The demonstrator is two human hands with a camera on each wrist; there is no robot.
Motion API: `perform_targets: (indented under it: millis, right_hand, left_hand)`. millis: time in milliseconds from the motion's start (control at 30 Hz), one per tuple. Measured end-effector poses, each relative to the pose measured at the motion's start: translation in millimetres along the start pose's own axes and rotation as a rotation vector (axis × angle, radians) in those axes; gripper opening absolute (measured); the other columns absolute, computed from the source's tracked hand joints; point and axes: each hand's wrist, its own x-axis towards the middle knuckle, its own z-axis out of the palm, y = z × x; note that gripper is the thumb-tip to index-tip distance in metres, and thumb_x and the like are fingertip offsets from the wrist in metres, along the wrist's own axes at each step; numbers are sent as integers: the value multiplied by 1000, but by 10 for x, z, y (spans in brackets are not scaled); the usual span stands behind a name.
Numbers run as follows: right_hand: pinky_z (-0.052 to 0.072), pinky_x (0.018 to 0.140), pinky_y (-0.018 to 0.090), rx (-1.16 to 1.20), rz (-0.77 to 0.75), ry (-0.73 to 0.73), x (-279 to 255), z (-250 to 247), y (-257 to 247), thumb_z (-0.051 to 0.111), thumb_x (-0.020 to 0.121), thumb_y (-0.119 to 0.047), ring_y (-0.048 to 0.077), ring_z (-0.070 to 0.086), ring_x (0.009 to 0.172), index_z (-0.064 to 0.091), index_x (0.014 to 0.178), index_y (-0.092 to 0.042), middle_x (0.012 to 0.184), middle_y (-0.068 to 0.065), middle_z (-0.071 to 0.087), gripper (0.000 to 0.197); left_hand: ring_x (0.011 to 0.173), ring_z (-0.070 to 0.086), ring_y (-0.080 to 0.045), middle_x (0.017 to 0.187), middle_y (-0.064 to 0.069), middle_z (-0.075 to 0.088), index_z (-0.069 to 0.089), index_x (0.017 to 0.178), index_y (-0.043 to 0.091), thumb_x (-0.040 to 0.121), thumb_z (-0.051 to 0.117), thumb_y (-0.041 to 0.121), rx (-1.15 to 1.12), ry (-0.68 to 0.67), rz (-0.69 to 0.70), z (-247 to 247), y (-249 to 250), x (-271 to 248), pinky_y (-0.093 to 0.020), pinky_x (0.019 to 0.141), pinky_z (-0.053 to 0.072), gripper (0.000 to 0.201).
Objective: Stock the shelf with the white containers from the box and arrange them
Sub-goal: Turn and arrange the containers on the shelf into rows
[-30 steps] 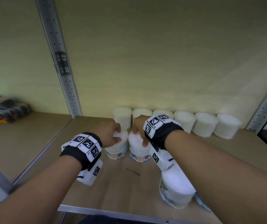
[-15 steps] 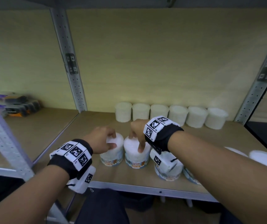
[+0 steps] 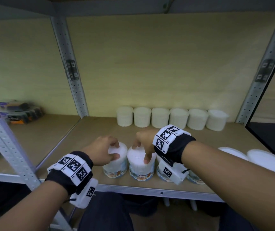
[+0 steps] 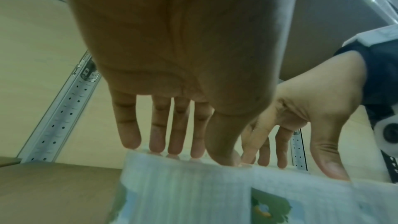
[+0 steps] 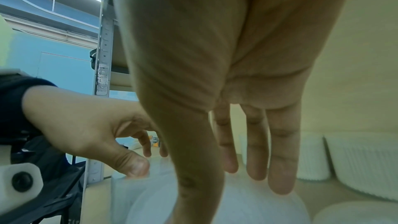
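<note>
Two white cotton-bud containers stand side by side near the front edge of the wooden shelf (image 3: 91, 130). My left hand (image 3: 115, 150) grips the left container (image 3: 115, 167) from above, fingertips on the far rim of the lid and thumb on the near side. In the same way my right hand (image 3: 141, 153) grips the right container (image 3: 140, 169). In the left wrist view the left hand's fingertips (image 4: 155, 147) touch the lid's rim above the container (image 4: 183, 190). The right wrist view shows the right hand's fingers (image 5: 256, 168) reaching down over its container (image 5: 247, 207).
A row of several white containers (image 3: 160, 118) lines the back wall. More labelled containers (image 3: 195, 178) stand at the front, partly hidden under my right wrist; white lids (image 3: 264, 161) show at far right. Metal uprights (image 3: 70, 67) frame the bay. Dark packs (image 3: 22, 112) lie in the left bay.
Both hands have drawn their containers back from near the rear row toward the shelf's front edge, level with the other front containers. My head has pulled back and the view has widened.
</note>
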Motion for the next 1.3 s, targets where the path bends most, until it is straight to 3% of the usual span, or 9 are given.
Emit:
perform_targets:
  millis: [167,267,433,600,800,1000,1300]
  right_hand:
    - [38,82,22,81,-34,-4,2,46,66,79,75,-26,24,55,121,48,140,-16,138,4,54,73]
    - [41,83,23,161,-29,86,-26,49,143,73,80,-32,23,57,117,54,135,-15,133,4,58,60]
    - [48,91,30,302,100,246,-210,-77,558,64,88,-32,21,61,109,62,125,-14,123,3,63,41]
    - [51,91,32,314,268,338,-402,-48,1220,62,87,-33,21,63,105,67,117,-16,117,3,66,34]
    - [48,88,30,318,500,298,-645,68,2201,60,90,-33,23,61,109,67,117,-15,122,4,63,33]
    - [47,97,34,270,686,297,-716,274,3103,58,91,-35,25,57,116,64,121,-11,128,5,59,39]
    - [44,103,39,248,817,220,-419,512,3855,51,92,-45,28,50,125,54,128,-9,136,9,50,51]
  left_hand:
    - [104,50,-11,119,6,55,58,115,23,86,63,37,-3,-37,-3,-31,17,7,-21,84,36,33]
    - [98,51,-7,118,8,59,60,115,24,86,64,33,-32,-51,-5,-126,41,63,-19,82,37,30]
    - [97,54,-9,116,5,61,61,116,22,87,62,22,-82,4,-5,-308,302,333,-20,81,40,29]
    - [94,53,-9,109,3,60,62,116,17,86,64,24,-148,50,70,-359,836,801,-18,80,38,31]
    - [96,53,-11,114,4,58,59,118,19,87,62,30,-197,41,182,-348,1611,1576,-21,81,39,34]
    - [103,55,-19,124,-3,56,56,122,14,89,60,29,-192,3,252,-126,2213,2365,-26,83,42,37]
    - [124,49,-26,137,-11,48,49,133,8,90,59,31,-121,-33,215,329,2684,3245,-35,102,43,49]
